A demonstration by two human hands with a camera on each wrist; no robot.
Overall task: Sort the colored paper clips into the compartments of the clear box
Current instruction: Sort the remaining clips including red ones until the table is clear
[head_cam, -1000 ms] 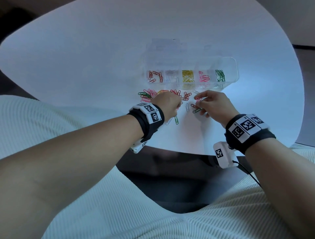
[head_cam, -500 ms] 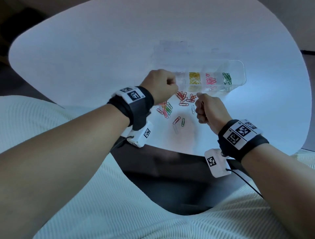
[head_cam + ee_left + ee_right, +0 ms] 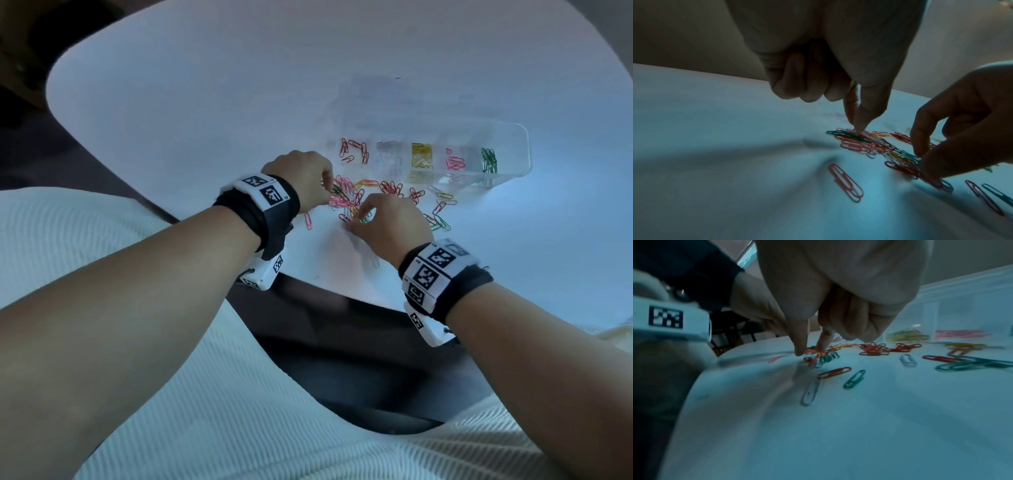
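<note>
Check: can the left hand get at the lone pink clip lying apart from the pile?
Probably yes. The lone pink clip lies flat on bare table with nothing over it, just on the near side of the left hand, whose fingertips are down on the pile.

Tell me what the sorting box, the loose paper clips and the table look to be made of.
Clear box: transparent hard plastic, glossy; the clips inside show through its walls.
Paper clips: thin bent wire, seemingly with a smooth colored coating, though the core is not visible.
Table: smooth white surface with a soft sheen, possibly laminate or painted board.
</note>
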